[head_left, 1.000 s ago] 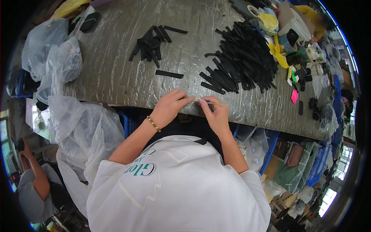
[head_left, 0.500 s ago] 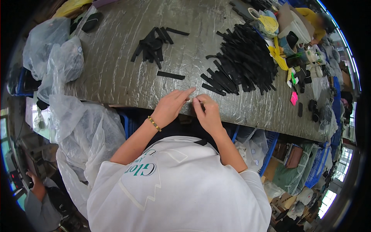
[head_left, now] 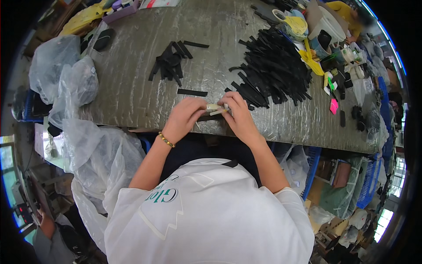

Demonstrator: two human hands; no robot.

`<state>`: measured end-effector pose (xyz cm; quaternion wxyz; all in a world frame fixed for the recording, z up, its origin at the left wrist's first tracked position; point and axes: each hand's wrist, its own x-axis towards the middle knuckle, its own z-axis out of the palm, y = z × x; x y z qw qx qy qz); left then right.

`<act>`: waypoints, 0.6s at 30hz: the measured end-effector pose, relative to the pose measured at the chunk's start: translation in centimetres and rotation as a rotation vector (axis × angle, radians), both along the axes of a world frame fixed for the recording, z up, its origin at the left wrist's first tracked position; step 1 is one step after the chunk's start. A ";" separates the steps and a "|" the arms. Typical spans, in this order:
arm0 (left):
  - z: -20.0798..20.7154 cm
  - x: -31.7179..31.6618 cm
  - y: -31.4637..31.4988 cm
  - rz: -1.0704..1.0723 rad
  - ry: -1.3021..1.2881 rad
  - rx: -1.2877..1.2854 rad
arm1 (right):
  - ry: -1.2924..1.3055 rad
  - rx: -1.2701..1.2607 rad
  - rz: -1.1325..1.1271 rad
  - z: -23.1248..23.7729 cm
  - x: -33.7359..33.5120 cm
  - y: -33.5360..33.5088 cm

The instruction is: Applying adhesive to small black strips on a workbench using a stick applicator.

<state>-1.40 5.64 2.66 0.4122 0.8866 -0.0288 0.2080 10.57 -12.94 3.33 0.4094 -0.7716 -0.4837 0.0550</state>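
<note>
The hands cover most of the pale strip; its shape stays unclear.

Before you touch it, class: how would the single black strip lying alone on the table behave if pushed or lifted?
The single black strip looks thin and flat, so probably light and likely to slide rather than roll. On the wrinkled table covering it may snag. Its stiffness cannot be told.

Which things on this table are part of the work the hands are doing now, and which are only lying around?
Part of the work:
- left hand and right hand, pinching a pale strip over a black strip
- big pile of black strips
- small pile of black strips
- single black strip

Lying around:
- clear plastic bags
- yellow cloth
- pink note
</note>
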 end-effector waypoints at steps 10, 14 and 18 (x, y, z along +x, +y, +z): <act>-2.3 1.6 5.3 0.050 0.023 0.148 | -0.307 -0.121 -0.025 -2.6 -0.3 -3.4; -3.0 0.3 2.8 0.036 0.019 0.146 | -0.432 -0.155 -0.238 -2.5 2.9 -5.4; -2.9 -1.4 -1.8 0.080 0.043 0.172 | -0.285 -0.165 -0.197 -1.8 1.0 -4.3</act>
